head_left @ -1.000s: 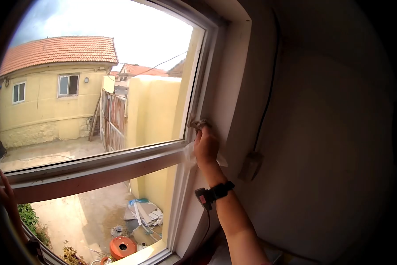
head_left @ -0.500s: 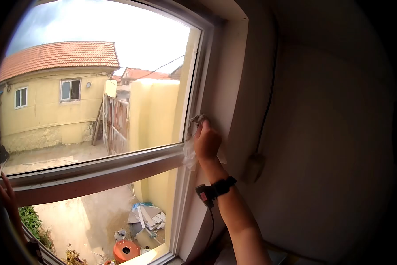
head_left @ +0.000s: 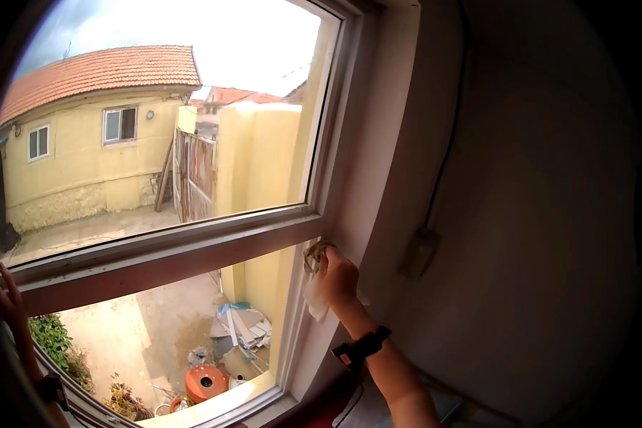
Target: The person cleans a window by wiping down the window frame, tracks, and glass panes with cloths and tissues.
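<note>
My right hand is closed on a crumpled, dirty cloth, whose paler part hangs below the fingers. The cloth touches the right side of the white window frame, just below the horizontal bar. At the far left edge, my left hand rests by the left end of that bar with its fingers apart; it is partly cut off by the dark image border. Each wrist wears a black strap.
Right of the window, a dark cable runs down the shaded wall to a box. Outside stand a yellow building, a rusty gate, a rubble pile and an orange round object.
My right hand and the cloth have moved down the frame from above the bar's end to below it. The view has shifted slightly. My left hand stays at the left edge.
</note>
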Available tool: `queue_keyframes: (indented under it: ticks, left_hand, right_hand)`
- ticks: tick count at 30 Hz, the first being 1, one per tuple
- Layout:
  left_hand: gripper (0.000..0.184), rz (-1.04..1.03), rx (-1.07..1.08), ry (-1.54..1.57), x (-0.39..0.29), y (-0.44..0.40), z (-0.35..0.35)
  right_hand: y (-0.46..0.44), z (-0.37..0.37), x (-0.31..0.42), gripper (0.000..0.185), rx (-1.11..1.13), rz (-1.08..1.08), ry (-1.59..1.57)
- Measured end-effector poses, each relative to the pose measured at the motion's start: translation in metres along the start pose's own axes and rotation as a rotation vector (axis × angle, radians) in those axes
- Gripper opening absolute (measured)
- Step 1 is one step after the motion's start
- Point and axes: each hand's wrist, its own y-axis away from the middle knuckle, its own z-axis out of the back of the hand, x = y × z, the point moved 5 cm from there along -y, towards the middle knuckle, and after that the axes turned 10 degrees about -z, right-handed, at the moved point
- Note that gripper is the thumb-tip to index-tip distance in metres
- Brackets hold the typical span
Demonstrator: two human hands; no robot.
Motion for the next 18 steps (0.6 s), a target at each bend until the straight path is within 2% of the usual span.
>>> queue_keyframes:
  ticks: [2, 6, 8, 10, 12, 15, 18]
  left_hand:
    - [0.027, 0.001, -0.005, 0.01, 0.0, -0.002, -0.001]
    - [0.026, 0.024, -0.009, 0.037, 0.004, -0.005, -0.002]
    - [0.026, 0.027, -0.004, 0.059, 0.007, -0.005, -0.001]
    - [0.026, 0.011, -0.006, 0.054, 0.0, -0.011, 0.003]
    - [0.026, -0.008, -0.004, 0.042, -0.006, -0.017, 0.006]
    - [0.026, 0.04, 0.043, 0.058, -0.006, -0.018, 0.003]
    - [0.027, 0.055, 0.019, 0.096, -0.005, -0.024, 0.002]
  right_hand:
    - [-0.035, 0.024, 0.016, 0.007, -0.2, 0.089, -0.067]
    - [-0.095, 0.03, 0.037, 0.007, -0.266, 0.091, -0.071]
    - [-0.088, 0.013, 0.035, 0.008, -0.274, 0.069, -0.044]
    - [-0.052, -0.002, 0.026, 0.008, -0.391, 0.048, -0.07]
    - [-0.015, -0.018, 0.008, 0.009, -0.285, -0.008, -0.178]
    - [0.016, -0.033, -0.01, 0.01, -0.177, 0.009, -0.076]
    - [0.016, -0.021, -0.007, 0.008, -0.203, -0.066, -0.143]
